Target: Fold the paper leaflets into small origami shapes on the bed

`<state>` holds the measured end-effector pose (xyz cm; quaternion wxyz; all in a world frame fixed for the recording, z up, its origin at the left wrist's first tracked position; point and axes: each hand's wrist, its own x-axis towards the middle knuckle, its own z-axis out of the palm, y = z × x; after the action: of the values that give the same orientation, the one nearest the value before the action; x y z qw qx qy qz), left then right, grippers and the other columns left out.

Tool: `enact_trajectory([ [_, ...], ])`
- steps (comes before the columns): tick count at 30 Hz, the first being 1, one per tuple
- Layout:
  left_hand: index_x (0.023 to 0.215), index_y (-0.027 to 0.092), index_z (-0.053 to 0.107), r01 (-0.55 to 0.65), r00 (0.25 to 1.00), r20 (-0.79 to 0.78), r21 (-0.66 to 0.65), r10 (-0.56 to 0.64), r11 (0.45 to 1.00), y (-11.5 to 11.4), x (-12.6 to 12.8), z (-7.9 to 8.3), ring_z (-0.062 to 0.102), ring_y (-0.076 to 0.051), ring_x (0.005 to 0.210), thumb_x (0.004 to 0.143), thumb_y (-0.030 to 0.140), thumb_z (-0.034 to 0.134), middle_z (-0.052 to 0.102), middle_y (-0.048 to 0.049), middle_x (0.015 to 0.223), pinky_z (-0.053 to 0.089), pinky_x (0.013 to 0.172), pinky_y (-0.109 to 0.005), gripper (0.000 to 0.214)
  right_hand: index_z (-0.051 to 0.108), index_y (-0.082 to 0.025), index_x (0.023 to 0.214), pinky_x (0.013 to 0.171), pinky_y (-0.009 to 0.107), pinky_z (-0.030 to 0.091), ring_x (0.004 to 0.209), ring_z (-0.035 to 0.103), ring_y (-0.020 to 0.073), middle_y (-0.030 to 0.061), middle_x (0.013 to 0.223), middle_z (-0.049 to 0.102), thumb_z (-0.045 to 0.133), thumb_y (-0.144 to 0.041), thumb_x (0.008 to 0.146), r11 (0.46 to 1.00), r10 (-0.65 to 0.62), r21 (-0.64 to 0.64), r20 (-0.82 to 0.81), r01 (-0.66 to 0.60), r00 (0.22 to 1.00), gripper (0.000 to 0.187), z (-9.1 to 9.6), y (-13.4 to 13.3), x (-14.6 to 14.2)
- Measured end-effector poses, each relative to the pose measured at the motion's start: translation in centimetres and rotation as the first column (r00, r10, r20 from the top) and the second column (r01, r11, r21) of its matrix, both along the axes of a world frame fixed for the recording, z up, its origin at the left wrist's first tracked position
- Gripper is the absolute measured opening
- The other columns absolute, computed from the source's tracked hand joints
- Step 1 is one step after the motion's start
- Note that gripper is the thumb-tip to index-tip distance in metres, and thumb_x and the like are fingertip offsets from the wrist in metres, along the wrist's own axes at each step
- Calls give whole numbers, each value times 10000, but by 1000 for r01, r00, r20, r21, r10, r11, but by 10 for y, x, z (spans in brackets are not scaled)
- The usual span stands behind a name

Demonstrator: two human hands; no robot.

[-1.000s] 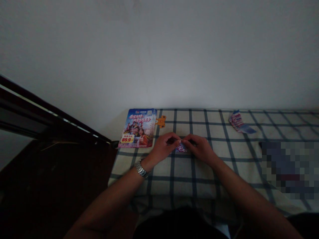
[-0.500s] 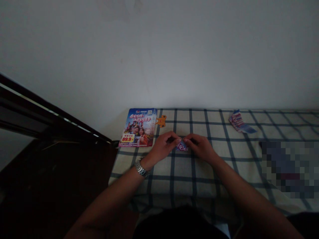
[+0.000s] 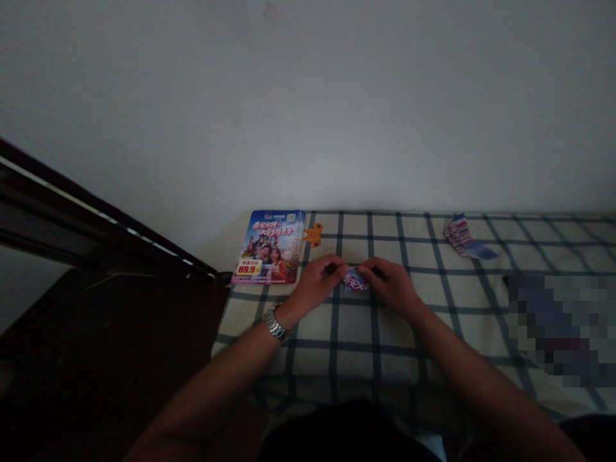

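Between my two hands is a small folded piece of printed paper (image 3: pixel 355 280), blue, white and pink-red. My left hand (image 3: pixel 322 276), with a metal watch (image 3: pixel 276 323) on the wrist, pinches its left side between thumb and fingers. My right hand (image 3: pixel 385 281) grips the right side in the same way. The fingertips hide the paper's upper edge. To the left of my hands lies a stack of printed flyers (image 3: pixel 269 247) in blue and pink, with a price box in its lower corner.
An orange bear-shaped cutout (image 3: pixel 314 235) lies beside the flyers. A folded, pleated paper (image 3: pixel 466 237) in similar colours rests farther right. A blurred-out item (image 3: pixel 563 330) is at the right on the checked cloth (image 3: pixel 399 343). A wall (image 3: pixel 385 115) rises behind.
The paper between my hands shows a little more of its surface, and my right hand's fingertips have shifted slightly to the right. The other things lie as before.
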<state>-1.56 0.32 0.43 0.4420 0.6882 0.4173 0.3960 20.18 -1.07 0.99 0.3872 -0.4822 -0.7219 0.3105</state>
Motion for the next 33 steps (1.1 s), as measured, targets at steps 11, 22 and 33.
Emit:
enact_trajectory([
  [11, 873, 187, 685, -73, 995, 65, 3, 72, 997, 0, -4, 5, 602, -141, 700, 968, 485, 656, 656, 2, 761, 467, 639, -240, 314, 718, -244, 999, 700, 329, 564, 747, 714, 210, 24, 828, 771, 577, -555, 1007, 958, 149, -222, -147, -180, 978, 341, -5, 0, 0],
  [22, 877, 181, 676, -5, 997, 73, -22, 7, 1000, 4, -5, 3, 620, -139, 732, 948, 421, 666, 654, 3, 785, 494, 688, -237, 250, 688, -231, 851, 661, 279, 494, 687, 678, 171, 0, 746, 743, 563, -475, 1033, 976, 151, -162, 32, -144, 988, 329, -1, 0, 3],
  [33, 897, 178, 701, -2, 996, 85, -54, 7, 999, 4, -5, 1, 643, -135, 712, 936, 408, 702, 689, -2, 785, 503, 664, -228, 234, 719, -220, 878, 661, 278, 486, 688, 670, 170, 5, 765, 743, 542, -453, 1043, 982, 155, -125, 88, -143, 984, 336, -3, 2, 6],
])
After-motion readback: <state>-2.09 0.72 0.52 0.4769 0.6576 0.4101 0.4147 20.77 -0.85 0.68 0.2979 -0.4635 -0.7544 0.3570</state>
